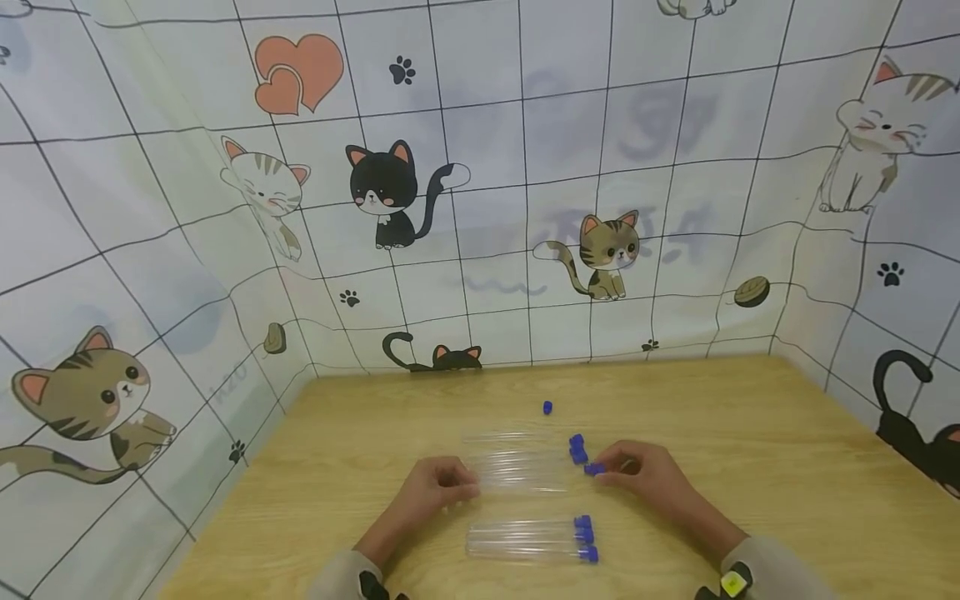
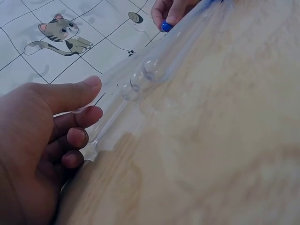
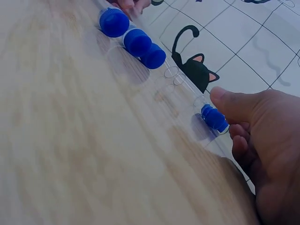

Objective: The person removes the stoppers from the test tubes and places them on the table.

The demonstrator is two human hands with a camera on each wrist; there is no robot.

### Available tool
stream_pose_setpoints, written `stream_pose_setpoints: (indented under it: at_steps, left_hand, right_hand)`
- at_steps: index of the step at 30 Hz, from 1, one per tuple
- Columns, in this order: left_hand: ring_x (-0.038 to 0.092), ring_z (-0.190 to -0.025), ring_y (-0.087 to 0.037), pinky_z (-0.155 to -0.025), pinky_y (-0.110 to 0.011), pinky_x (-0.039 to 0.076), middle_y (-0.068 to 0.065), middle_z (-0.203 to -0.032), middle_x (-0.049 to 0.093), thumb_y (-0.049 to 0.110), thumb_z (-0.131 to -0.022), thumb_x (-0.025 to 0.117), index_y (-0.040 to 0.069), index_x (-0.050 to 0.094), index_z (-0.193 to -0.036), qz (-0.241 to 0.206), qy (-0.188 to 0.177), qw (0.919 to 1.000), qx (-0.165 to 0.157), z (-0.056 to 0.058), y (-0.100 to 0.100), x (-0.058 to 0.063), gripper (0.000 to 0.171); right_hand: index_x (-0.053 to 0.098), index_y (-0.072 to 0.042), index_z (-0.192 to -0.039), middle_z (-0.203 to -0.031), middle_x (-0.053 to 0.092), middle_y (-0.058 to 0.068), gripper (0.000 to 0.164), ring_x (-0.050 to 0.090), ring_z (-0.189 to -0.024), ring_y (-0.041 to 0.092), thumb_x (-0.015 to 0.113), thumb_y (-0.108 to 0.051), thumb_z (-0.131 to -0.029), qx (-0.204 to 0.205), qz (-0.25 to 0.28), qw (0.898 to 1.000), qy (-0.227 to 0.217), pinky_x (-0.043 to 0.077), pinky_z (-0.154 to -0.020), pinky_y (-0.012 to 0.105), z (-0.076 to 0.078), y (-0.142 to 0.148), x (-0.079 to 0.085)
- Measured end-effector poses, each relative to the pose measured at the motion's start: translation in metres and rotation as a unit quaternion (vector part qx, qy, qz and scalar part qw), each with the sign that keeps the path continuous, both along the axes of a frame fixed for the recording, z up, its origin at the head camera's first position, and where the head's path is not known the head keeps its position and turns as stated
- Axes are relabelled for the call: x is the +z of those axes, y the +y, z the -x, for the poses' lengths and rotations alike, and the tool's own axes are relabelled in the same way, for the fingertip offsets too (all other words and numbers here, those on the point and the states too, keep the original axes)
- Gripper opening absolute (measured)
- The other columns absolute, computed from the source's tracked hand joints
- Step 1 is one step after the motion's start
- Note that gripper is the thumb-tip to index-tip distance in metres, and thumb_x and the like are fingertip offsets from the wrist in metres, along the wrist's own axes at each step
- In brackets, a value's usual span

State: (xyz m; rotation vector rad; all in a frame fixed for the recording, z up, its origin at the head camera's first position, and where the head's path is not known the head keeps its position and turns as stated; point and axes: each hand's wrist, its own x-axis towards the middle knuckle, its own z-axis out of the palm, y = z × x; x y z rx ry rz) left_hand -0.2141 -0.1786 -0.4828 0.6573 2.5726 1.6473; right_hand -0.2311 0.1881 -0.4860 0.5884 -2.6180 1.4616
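My right hand [image 1: 648, 475] pinches a blue cap [image 1: 595, 469] between thumb and fingers; the cap also shows under the fingertips in the left wrist view. Just beyond it lie more loose blue caps [image 1: 577, 450]. The left hand [image 1: 442, 487] is at the left end of several clear, uncapped test tubes [image 1: 525, 471] lying side by side, their open mouths to the right. Its thumb and forefinger are bent around a tube end with a gap between the tips; I cannot tell whether they grip it. Nearer lie three capped test tubes [image 1: 525, 542].
A single blue cap [image 1: 547, 407] sits farther back on the wooden table [image 1: 360, 417]. A white cloth [image 1: 487, 208] printed with cats and grid lines rises behind the table and along both sides.
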Motion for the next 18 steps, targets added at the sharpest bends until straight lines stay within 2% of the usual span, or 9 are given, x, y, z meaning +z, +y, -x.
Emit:
stream_pose_setpoints:
  at_steps: [6, 11, 15, 18]
  left_hand:
    - [0.057, -0.069, -0.010, -0.061, -0.023, 0.046, 0.002, -0.082, 0.066, 0.021, -0.082, 0.076, 0.012, 0.072, -0.089, 0.010, -0.005, 0.9999, -0.001, 0.001, -0.001, -0.002, 0.012]
    - [0.053, -0.070, -0.008, -0.061, -0.022, 0.043, 0.003, -0.082, 0.065, 0.019, -0.083, 0.076, 0.011, 0.072, -0.091, 0.029, 0.007, 0.9995, 0.000, -0.002, 0.000, 0.000, 0.013]
    - [0.051, -0.072, -0.009, -0.064, -0.022, 0.042, -0.003, -0.085, 0.065, 0.012, -0.082, 0.075, 0.006, 0.072, -0.092, 0.037, 0.030, 0.9989, 0.001, -0.010, 0.004, 0.011, 0.012]
    - [0.054, -0.074, -0.017, -0.065, -0.023, 0.043, -0.011, -0.085, 0.065, 0.007, -0.081, 0.075, 0.002, 0.072, -0.091, 0.045, 0.050, 0.9978, -0.002, -0.016, 0.006, 0.020, 0.012]
  right_hand:
    - [0.071, -0.024, -0.091, -0.082, 0.063, -0.009, 0.019, 0.058, -0.075, 0.010, 0.077, -0.036, -0.078, -0.003, -0.037, 0.999, 0.022, 0.048, -0.067, 0.026, -0.003, -0.004, 0.000]
    - [0.071, -0.024, -0.091, -0.083, 0.064, -0.011, 0.018, 0.057, -0.075, 0.009, 0.077, -0.035, -0.078, 0.018, -0.047, 0.998, 0.042, 0.046, -0.066, 0.026, -0.002, -0.004, -0.002]
    - [0.071, -0.024, -0.092, -0.089, 0.064, -0.009, 0.018, 0.059, -0.079, 0.009, 0.078, -0.033, -0.078, 0.043, -0.039, 0.998, 0.036, 0.047, -0.068, 0.027, -0.001, -0.004, -0.002]
    - [0.071, -0.022, -0.093, -0.090, 0.063, -0.006, 0.018, 0.059, -0.080, 0.010, 0.078, -0.031, -0.079, 0.053, -0.038, 0.997, 0.031, 0.048, -0.068, 0.027, -0.001, -0.004, -0.002]
